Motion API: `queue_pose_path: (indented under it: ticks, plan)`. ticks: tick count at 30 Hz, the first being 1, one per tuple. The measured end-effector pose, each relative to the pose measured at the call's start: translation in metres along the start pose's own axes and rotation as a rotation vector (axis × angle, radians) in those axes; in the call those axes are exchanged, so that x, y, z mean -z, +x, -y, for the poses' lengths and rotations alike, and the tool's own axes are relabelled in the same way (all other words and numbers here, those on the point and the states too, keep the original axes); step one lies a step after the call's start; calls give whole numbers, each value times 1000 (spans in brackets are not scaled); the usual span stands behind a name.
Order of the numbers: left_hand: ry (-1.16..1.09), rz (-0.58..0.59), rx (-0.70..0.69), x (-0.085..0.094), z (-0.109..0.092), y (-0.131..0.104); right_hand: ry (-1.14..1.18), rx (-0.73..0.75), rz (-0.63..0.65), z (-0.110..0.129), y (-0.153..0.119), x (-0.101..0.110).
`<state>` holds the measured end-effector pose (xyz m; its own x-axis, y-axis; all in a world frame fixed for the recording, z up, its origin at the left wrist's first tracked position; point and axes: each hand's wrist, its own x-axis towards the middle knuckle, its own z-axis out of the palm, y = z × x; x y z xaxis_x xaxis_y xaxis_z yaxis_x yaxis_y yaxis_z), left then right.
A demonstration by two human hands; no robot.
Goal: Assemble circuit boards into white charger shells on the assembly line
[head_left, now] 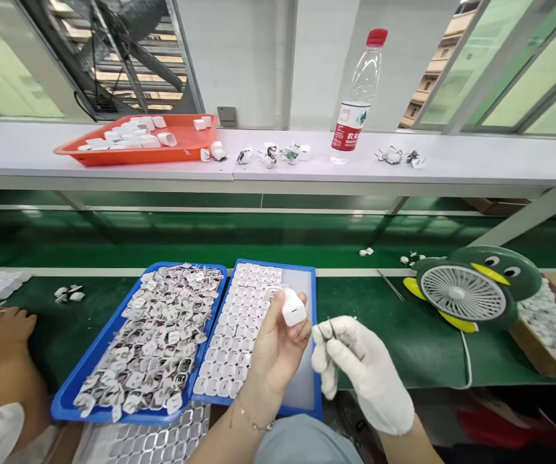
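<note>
My bare left hand [278, 348] is closed on a white charger housing [294, 308], a small rounded block with a narrow dark slot in the side facing me. Just to its right, my right hand [359, 367] wears a white glove. Its fingers pinch tweezers [330, 327], of which only thin dark tips show, close to the housing but apart from it. Beneath both hands lies a blue tray [314, 283] with rows of white housings. Left of that, a second blue tray [60, 406] is heaped with small white parts bearing wires.
Right of my hands stand a green penguin-shaped fan [456, 293] and a carton [531, 345] of white parts. A thin metal tool [390, 285] lies on the bench. The shelf holds an orange tray [191, 136] and a bottle [352, 103]. A co-worker's arm [9, 361] is at far left.
</note>
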<state>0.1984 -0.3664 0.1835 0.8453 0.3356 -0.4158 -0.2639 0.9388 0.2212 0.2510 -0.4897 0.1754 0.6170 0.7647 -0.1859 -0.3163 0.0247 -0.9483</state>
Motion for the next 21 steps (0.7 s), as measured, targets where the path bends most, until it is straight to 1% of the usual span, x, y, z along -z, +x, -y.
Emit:
queue_pose_path:
  ticks: [1, 3, 6, 9, 13, 21]
  plan:
    - [25, 11, -1, 0, 0, -1, -15, -33, 5, 1, -5, -6]
    - [57, 15, -10, 1, -1, -4, -72, -58, -49, 2, -10, -17]
    - [82, -2, -31, 0, -3, -9, -163, -29, -116, 5, -11, -29]
    - [104, -5, -29, 0, -8, -13, -188, 8, -116, 5, -9, -37]
    - [110, -6, -22, 2, -12, -17, -172, -4, -97, 4, -9, -41]
    - [188, 32, -101, 8, -14, -19, -148, -45, -98, 1, -12, -44]
